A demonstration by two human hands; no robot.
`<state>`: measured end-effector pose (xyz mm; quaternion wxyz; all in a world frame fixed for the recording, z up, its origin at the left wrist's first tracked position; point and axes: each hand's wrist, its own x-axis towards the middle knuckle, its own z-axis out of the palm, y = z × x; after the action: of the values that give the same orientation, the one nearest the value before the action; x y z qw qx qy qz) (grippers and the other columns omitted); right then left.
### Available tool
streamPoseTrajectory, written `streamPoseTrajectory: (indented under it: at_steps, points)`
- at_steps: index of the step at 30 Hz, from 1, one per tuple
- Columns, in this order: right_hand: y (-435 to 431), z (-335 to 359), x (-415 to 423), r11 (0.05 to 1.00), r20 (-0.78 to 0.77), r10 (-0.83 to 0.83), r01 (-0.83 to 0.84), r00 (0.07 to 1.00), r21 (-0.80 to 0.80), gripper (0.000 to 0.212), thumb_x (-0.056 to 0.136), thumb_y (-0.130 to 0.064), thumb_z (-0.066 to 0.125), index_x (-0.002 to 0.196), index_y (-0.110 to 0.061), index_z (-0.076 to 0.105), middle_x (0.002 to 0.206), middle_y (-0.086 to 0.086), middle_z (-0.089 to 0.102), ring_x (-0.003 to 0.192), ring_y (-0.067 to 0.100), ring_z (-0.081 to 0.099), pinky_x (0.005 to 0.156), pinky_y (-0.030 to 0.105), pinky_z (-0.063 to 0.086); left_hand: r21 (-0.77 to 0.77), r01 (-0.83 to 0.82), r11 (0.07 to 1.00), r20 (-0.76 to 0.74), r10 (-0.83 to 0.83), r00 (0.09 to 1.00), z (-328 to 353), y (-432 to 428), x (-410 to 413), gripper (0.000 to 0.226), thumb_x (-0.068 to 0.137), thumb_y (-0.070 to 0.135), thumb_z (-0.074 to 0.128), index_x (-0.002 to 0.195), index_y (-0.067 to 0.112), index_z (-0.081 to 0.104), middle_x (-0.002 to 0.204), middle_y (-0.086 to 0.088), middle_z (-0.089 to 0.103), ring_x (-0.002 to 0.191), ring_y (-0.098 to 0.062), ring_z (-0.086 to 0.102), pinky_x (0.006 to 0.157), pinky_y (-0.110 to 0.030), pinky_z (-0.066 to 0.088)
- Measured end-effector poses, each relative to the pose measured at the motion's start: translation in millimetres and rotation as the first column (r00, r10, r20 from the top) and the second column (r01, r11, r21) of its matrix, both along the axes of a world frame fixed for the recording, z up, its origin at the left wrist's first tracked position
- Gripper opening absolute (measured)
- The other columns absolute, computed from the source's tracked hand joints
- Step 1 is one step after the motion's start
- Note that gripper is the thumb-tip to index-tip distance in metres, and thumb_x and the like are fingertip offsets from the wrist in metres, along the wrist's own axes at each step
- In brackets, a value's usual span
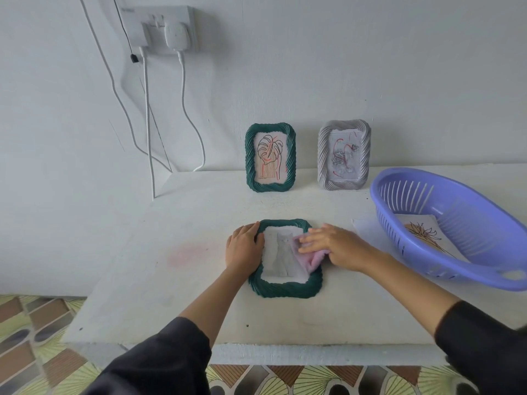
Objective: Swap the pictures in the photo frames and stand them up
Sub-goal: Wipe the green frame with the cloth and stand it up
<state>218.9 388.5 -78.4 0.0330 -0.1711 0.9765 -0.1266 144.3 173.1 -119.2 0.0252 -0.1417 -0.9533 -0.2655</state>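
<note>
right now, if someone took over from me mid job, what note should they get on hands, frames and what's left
Left hand: fingers curled on the left rim of the dark green ribbed photo frame lying flat, steadying it.
Right hand: straight fingers press a pink cloth on its glass, over a grey cat picture.
Done: a second green frame with a leaf drawing and a grey ribbed frame stand by the wall.
Purple plastic basket on the right holds a loose plant drawing.
Left: finish wiping, then stand the flat frame up.
</note>
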Motion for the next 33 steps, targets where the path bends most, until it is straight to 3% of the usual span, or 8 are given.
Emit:
streamPoseTrajectory:
  at_steps: [3, 6, 10, 13, 19, 23, 29, 33]
  points:
    - [-15, 5, -20, 0.995, -0.080, -0.103, 0.103, 0.991, -0.007, 0.052, 0.091, 0.006, 0.040, 0.132, -0.025, 0.051, 0.148, -0.007, 0.039, 0.142, 0.014, 0.027, 0.117, 0.031, 0.009, -0.002, -0.001, 1.000, 0.006, 0.001, 1.000, 0, 0, 0, 0.045, 0.099, 0.028, 0.033, 0.142, 0.019, 0.038, 0.145, 0.001, 0.044, 0.136, -0.020, 0.035, 0.114, -0.034, 0.026]
    - [-36, -1, -22, 0.991, -0.108, -0.125, 0.120, 0.986, -0.052, 0.045, 0.094, 0.000, 0.041, 0.131, -0.023, 0.052, 0.146, -0.003, 0.041, 0.140, 0.016, 0.030, 0.117, 0.030, 0.011, -0.006, -0.011, 1.000, 0.002, 0.011, 1.000, 0, 1, 0, 0.045, 0.099, 0.027, 0.033, 0.142, 0.018, 0.038, 0.146, 0.001, 0.044, 0.136, -0.021, 0.035, 0.113, -0.033, 0.026]
    - [-49, -18, 2, 0.991, -0.020, 0.053, -0.055, 0.998, -0.124, 0.056, 0.086, 0.013, 0.038, 0.127, -0.020, 0.056, 0.147, -0.003, 0.041, 0.141, 0.012, 0.028, 0.113, 0.019, 0.006, -0.009, -0.018, 1.000, -0.004, 0.018, 1.000, 0, 1, -1, 0.045, 0.099, 0.026, 0.033, 0.142, 0.018, 0.038, 0.146, 0.001, 0.043, 0.136, -0.021, 0.035, 0.112, -0.033, 0.026]
    - [-35, -15, 17, 0.983, 0.053, 0.145, -0.138, 0.988, -0.122, 0.062, 0.083, 0.014, 0.037, 0.129, -0.023, 0.054, 0.147, -0.007, 0.040, 0.141, 0.009, 0.026, 0.114, 0.021, 0.008, 0.000, -0.018, 1.000, 0.006, 0.018, 1.000, 0, 1, 0, 0.045, 0.099, 0.026, 0.032, 0.142, 0.019, 0.038, 0.146, 0.001, 0.043, 0.137, -0.020, 0.034, 0.113, -0.033, 0.025]
    - [-38, 3, -20, 0.997, -0.063, -0.073, 0.072, 0.995, -0.005, 0.055, 0.091, 0.007, 0.038, 0.132, -0.027, 0.049, 0.148, -0.007, 0.037, 0.140, 0.017, 0.030, 0.118, 0.038, 0.018, -0.010, 0.006, 1.000, -0.001, -0.006, 1.000, -1, -1, -1, 0.044, 0.100, 0.026, 0.030, 0.143, 0.019, 0.037, 0.148, 0.002, 0.041, 0.137, -0.021, 0.033, 0.112, -0.031, 0.025]
    - [-65, -7, -32, 0.998, -0.053, -0.039, 0.036, 0.998, -0.054, 0.059, 0.089, 0.009, 0.037, 0.139, -0.023, 0.041, 0.150, -0.003, 0.036, 0.142, 0.015, 0.026, 0.116, 0.028, 0.013, -0.007, 0.011, 1.000, -0.015, -0.011, 1.000, -2, -1, 1, 0.044, 0.100, 0.026, 0.030, 0.142, 0.019, 0.040, 0.147, 0.001, 0.043, 0.136, -0.020, 0.034, 0.111, -0.030, 0.026]
    - [-58, 7, -6, 0.986, 0.046, 0.154, -0.150, 0.987, -0.079, 0.058, 0.085, 0.012, 0.035, 0.131, -0.017, 0.054, 0.145, 0.002, 0.044, 0.139, 0.016, 0.031, 0.109, 0.019, 0.012, 0.011, -0.014, 1.000, -0.012, 0.015, 1.000, -1, 0, -1, 0.043, 0.101, 0.024, 0.029, 0.141, 0.019, 0.041, 0.146, 0.001, 0.044, 0.135, -0.020, 0.035, 0.110, -0.030, 0.027]
    - [-39, 12, 10, 0.990, 0.125, 0.090, -0.076, 0.988, -0.117, 0.063, 0.083, 0.015, 0.032, 0.129, -0.021, 0.055, 0.147, -0.007, 0.040, 0.138, 0.005, 0.028, 0.113, 0.021, 0.012, 0.070, -0.017, 0.997, 0.037, 0.014, 0.999, 0, 0, -5, 0.042, 0.101, 0.023, 0.029, 0.139, 0.017, 0.044, 0.144, -0.001, 0.046, 0.134, -0.023, 0.037, 0.110, -0.034, 0.029]
